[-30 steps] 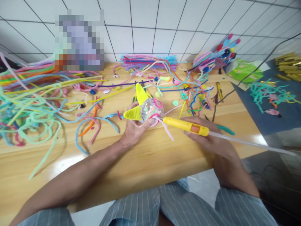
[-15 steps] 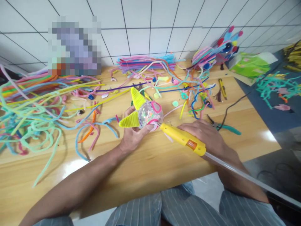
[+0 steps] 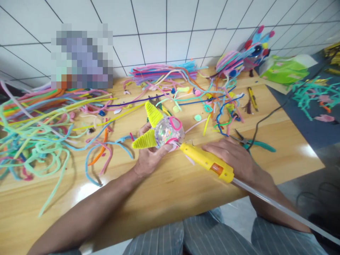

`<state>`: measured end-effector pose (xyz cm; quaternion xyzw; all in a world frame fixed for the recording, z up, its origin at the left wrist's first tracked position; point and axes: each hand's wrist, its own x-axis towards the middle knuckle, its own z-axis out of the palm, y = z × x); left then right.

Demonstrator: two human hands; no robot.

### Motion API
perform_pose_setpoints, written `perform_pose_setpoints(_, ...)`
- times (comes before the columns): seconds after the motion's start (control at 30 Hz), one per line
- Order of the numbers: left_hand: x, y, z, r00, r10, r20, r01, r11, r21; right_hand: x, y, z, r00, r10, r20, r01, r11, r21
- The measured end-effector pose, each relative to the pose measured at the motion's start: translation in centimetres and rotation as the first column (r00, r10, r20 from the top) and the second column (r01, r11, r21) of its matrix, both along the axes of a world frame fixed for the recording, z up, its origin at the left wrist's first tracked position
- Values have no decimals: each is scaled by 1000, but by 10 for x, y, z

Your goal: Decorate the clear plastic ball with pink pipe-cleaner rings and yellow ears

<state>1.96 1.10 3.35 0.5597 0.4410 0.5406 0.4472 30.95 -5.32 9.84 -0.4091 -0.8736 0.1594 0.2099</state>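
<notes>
My left hand [image 3: 148,157] is closed around a clear glittery ball [image 3: 168,131] that carries two yellow pipe-cleaner cones [image 3: 148,129] and pink loops. My right hand [image 3: 233,159] grips a yellow hot glue gun [image 3: 207,162]. The gun's nozzle touches the lower right side of the ball, by a pink strand. A clear glue stick [image 3: 281,209] juts from the back of the gun toward the lower right. Both hands hover just above the wooden table [image 3: 164,191].
Loose pipe cleaners in many colours [image 3: 39,127] cover the table's left and back. Teal-handled pliers [image 3: 255,143] and a black cable [image 3: 268,117] lie right of my hand. A yellow utility knife [image 3: 252,99], a colourful pipe-cleaner figure [image 3: 239,60] and a green packet [image 3: 287,69] sit at back right.
The glue gun has tilted, its rear end dropping lower to the right, while the nozzle stays at the ball. My left hand has turned the ball slightly. The view has shifted.
</notes>
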Motion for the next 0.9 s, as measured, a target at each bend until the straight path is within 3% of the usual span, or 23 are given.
perform_pose_setpoints(0.2, -4, -3, -14, 999, 48, -21, -48, 999, -6, -1, 1, 0, 1000, 15, -16, -15, 1000, 15)
perform_pose_setpoints(0.4, -6, -5, -20, 1000, 25, -2, -25, 999, -23, 0, -1, -1, 1000, 5, -28, -5, 1000, -23)
perform_pose_setpoints(0.63, -5, -5, -15, 998, 62, 15, -62, 997, -43, 1, -1, -5, 1000, 12, -27, -11, 1000, 17)
perform_pose_setpoints(0.9, -4, -3, -10, 999, 39, 36, -37, 998, -55, 2, -3, -9, 999, -36, 25, 38, 997, -67)
